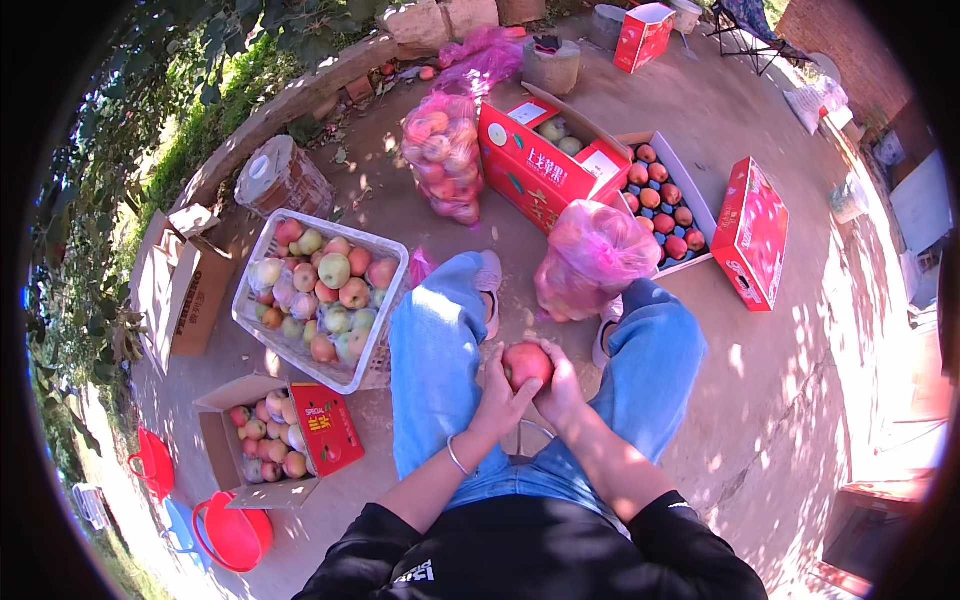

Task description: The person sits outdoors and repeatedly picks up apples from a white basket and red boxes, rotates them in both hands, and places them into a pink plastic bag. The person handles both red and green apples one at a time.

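Observation:
Between my knees, a red apple (527,365) is cupped from both sides. My left hand (504,397) holds its left side, with the thumb across the near face. Around the right side curls my right hand (561,386). Just beyond, a pink plastic bag (592,259) bulges with apples between my feet. To the left stands a white plastic crate (251,300) heaped with red and green apples, some in clear wrap. Nearer on that side, an open cardboard box (328,431) holds more apples.
Ahead are a full pink bag (441,161), an open red apple carton (551,157) and a tray box (690,176) of apples in rows. A closed red carton (752,232) stands at right. Red baskets (238,534), a brown carton (199,296) and a stump (285,178) line the left.

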Demonstrator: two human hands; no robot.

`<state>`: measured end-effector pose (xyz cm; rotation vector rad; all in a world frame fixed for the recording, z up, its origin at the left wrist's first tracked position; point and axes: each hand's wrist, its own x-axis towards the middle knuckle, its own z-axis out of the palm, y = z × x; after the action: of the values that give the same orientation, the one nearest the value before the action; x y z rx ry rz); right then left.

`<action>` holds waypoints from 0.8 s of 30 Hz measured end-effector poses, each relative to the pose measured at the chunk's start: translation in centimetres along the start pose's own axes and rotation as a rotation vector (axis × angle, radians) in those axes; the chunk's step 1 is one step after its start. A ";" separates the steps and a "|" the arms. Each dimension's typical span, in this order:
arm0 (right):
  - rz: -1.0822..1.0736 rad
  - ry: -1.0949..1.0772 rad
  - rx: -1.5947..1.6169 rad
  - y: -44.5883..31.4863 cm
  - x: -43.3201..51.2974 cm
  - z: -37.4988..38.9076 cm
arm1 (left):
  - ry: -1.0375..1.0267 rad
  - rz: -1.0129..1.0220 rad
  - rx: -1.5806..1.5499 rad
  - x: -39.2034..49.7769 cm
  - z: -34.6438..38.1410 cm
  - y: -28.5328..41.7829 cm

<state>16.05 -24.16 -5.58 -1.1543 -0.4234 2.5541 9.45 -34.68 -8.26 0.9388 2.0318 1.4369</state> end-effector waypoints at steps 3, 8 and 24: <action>-0.013 0.002 0.080 0.1 0.5 -0.8 | -0.017 0.005 0.106 0.2 0.1 0.6; 0.007 0.101 0.077 0.6 2.6 -3.2 | -0.082 -0.160 -0.234 0.2 -0.4 -0.4; -0.039 0.050 0.020 -0.7 1.0 -2.2 | -0.372 -0.551 -0.578 1.7 -0.6 0.1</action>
<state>17.14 -22.86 -7.39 -1.1889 -0.4031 2.4849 7.96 -33.74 -7.98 0.3263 1.3363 1.2984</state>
